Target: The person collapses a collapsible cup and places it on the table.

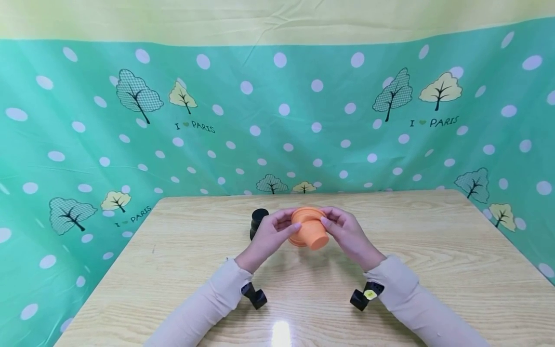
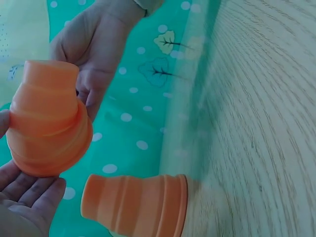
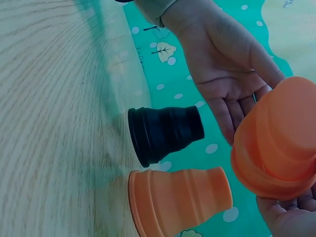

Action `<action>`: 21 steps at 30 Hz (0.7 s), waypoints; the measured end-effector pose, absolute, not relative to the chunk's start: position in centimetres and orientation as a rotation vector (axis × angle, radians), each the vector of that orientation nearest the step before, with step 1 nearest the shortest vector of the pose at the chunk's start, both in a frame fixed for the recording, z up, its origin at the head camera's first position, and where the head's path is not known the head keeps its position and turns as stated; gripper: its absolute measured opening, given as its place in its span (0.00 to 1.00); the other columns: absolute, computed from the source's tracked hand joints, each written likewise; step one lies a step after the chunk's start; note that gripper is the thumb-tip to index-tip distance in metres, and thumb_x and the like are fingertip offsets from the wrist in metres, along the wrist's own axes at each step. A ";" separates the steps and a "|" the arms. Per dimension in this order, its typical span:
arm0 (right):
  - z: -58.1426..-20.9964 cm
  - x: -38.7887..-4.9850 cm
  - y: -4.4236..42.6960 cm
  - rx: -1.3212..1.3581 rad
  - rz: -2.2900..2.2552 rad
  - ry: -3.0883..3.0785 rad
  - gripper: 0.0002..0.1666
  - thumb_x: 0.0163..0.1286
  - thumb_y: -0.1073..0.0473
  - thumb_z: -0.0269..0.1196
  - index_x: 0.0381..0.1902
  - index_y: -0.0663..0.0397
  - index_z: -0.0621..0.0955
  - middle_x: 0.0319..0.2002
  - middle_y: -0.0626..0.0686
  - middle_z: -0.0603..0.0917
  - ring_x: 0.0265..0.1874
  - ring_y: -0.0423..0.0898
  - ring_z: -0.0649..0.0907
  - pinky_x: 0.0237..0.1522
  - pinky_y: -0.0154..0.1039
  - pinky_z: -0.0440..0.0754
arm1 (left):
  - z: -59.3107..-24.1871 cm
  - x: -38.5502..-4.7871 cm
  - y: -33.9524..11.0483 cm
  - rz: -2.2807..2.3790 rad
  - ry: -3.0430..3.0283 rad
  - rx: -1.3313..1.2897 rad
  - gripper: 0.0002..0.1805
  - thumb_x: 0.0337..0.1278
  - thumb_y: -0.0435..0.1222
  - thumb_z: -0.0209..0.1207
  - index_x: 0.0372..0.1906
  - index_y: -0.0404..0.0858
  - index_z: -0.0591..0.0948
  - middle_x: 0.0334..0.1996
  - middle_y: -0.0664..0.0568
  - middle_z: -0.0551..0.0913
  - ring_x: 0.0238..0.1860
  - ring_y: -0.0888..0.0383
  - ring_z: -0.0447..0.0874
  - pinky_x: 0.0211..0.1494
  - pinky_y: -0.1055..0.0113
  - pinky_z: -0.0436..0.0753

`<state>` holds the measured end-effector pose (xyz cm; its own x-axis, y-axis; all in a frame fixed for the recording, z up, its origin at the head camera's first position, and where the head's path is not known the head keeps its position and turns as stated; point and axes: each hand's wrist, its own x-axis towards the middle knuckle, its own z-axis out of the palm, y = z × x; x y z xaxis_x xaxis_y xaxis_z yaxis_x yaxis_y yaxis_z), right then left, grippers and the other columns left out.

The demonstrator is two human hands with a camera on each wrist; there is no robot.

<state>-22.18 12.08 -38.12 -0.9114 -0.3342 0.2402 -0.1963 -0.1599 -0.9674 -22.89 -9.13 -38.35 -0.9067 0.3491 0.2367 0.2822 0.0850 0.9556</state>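
Observation:
Both hands hold an orange ribbed collapsible cup (image 1: pixel 315 231) above the table, tilted with its narrow base toward the head camera. My left hand (image 1: pixel 274 233) grips its left side, the thumb on the wall and the fingers behind. On the opposite side my right hand (image 1: pixel 349 236) pinches it the same way. In the left wrist view the held cup (image 2: pixel 47 116) looks skewed, its rings partly folded on one side. A second orange cup (image 3: pixel 182 200) stands upside down on the table, near an upside-down black cup (image 3: pixel 168 131). The left hand partly hides the black cup in the head view.
The light wooden table (image 1: pixel 173 270) extends around the hands. A green dotted cloth (image 1: pixel 243 115) with printed trees hangs behind it and at the sides. Small black devices (image 1: pixel 256 296) are strapped at both wrists.

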 end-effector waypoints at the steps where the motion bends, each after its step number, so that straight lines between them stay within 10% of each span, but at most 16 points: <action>1: -38.1 -22.2 12.1 -0.621 -2.236 1.978 0.19 0.73 0.65 0.52 0.54 0.77 0.69 0.40 0.49 0.80 0.38 0.38 0.81 0.42 0.31 0.81 | -38.3 -22.9 -9.1 1.986 2.283 0.660 0.23 0.58 0.40 0.63 0.57 0.35 0.77 0.48 0.44 0.82 0.47 0.55 0.80 0.52 0.67 0.80; 21: -37.9 -22.1 12.1 -0.600 -1.925 2.276 0.19 0.68 0.55 0.60 0.49 0.64 0.79 0.44 0.56 0.82 0.37 0.43 0.82 0.39 0.34 0.81 | -37.0 -21.5 -8.8 1.889 2.305 0.669 0.22 0.59 0.29 0.59 0.58 0.28 0.75 0.54 0.38 0.78 0.52 0.48 0.80 0.48 0.71 0.80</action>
<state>-22.14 12.08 -37.89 -0.9173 -0.3585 0.1733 -0.2305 0.1231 -0.9653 -21.45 -8.83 -36.97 -0.9005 0.3840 0.2043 0.2758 0.1409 0.9508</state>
